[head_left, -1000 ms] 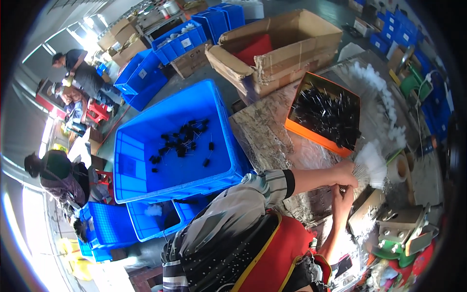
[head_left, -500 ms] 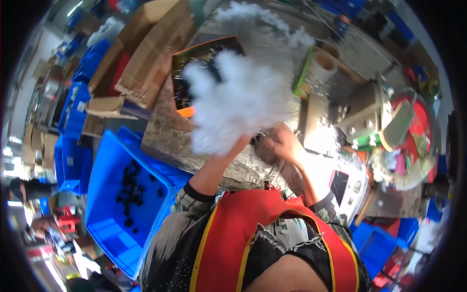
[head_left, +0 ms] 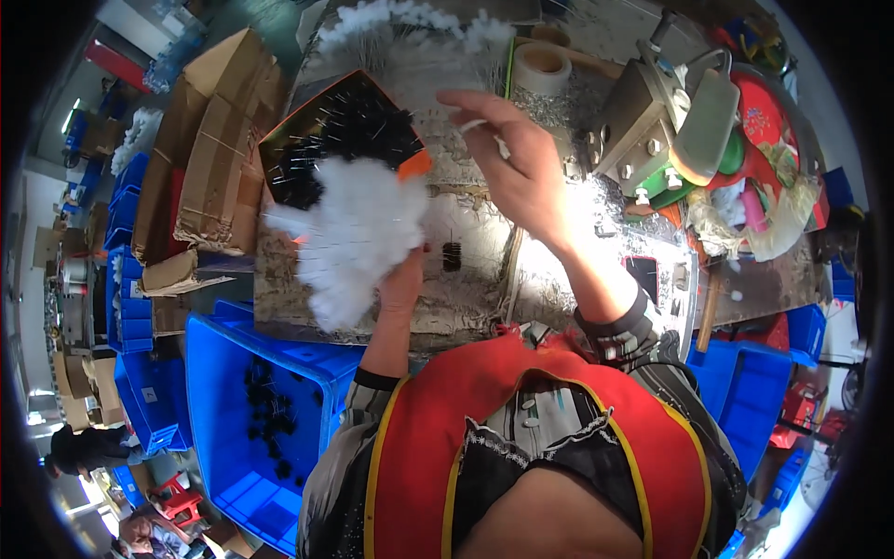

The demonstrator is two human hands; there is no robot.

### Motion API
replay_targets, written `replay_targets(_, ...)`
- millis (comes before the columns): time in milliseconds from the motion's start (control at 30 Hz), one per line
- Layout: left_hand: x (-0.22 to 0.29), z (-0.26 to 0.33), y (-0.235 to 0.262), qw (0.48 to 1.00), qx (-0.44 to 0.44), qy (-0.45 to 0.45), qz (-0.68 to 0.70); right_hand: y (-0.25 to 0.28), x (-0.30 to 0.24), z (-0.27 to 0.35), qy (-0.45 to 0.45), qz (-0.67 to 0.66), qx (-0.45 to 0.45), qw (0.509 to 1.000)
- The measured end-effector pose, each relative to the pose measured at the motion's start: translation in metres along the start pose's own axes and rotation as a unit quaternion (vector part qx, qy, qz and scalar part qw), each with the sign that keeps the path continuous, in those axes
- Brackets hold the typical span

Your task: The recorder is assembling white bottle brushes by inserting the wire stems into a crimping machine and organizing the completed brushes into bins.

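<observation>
My left hand [head_left: 403, 282] is closed around a bunch of white fluffy tufts on thin wires [head_left: 358, 242], blurred at its edges. The bunch covers the near corner of an orange-edged box [head_left: 414, 165] full of black bristle pieces with thin wires [head_left: 345, 126]. My right hand [head_left: 521, 172] is raised over the bench, fingers apart and nothing visible in it; white wrapping shows on its fingers. One small black bristle brush [head_left: 452, 256] lies on the worn bench top [head_left: 466, 303] between my hands.
White tufts on wires [head_left: 410, 19] lie along the bench's far side. A tape roll [head_left: 542, 67] and a metal machine [head_left: 638, 121] stand at the right. Cardboard boxes [head_left: 228, 158] are at the left. Below them, a blue bin [head_left: 209, 410] holds black pieces.
My right hand has come away from the bench top near my left hand and risen farther out. The white bunch is lower and nearer me, uncovering more of the box. The view has shifted.
</observation>
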State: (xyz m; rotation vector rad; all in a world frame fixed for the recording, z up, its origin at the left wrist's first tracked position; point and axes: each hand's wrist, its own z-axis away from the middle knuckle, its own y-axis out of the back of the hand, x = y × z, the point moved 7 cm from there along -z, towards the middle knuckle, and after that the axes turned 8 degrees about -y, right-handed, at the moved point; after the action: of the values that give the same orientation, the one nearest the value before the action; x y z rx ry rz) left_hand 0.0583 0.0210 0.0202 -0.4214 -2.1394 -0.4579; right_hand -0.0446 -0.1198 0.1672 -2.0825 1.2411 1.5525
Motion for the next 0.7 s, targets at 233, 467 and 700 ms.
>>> replay_targets(233,-0.003,0.001,-0.01,0.952,0.005,0.149,0.269,-0.065,0.068,0.022,0.007,0.105,-0.201,0.974)
replay_targets(467,0.002,-0.016,0.0,0.916,0.045,0.096,0.388,-0.041,0.088,0.007,-0.054,0.233,-0.18,0.954)
replay_targets(700,0.002,-0.011,-0.04,0.914,-0.014,0.213,0.345,-0.033,0.093,0.012,-0.102,0.134,-0.147,0.975)
